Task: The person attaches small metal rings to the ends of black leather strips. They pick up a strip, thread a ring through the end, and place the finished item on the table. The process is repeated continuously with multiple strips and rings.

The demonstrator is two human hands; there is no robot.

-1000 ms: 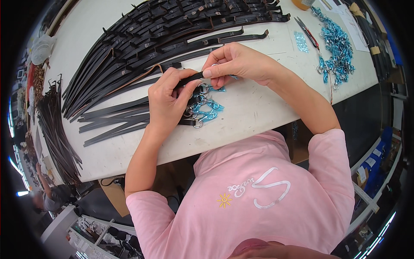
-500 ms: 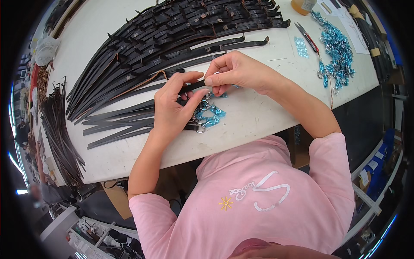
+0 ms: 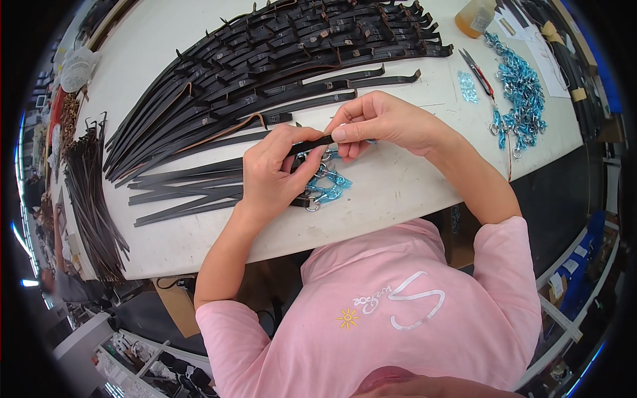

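Observation:
My left hand (image 3: pixel 271 174) grips a black strap (image 3: pixel 310 144) between thumb and fingers. The thumb and fingers of my right hand (image 3: pixel 379 126) pinch the same strap by its end; whatever else lies under those fingertips is hidden. Beneath my hands, metal snap hooks and rings in blue plastic wrap (image 3: pixel 330 189) rest on the table, partly covered by my left hand. Several flat black straps (image 3: pixel 176 194) extend leftward from there.
Beyond my hands spreads a large pile of black straps (image 3: pixel 265 60). Red-handled snips (image 3: pixel 479 71), a heap of blue-wrapped metal hardware (image 3: pixel 521 86) and a bottle of amber liquid (image 3: pixel 474 20) lie at right. Another strap bundle (image 3: pixel 93 199) hangs over the left table edge.
Both hands have shifted slightly right and nearer to me, still holding the strap. More of the strap now shows between them. The whole view has also shifted a little.

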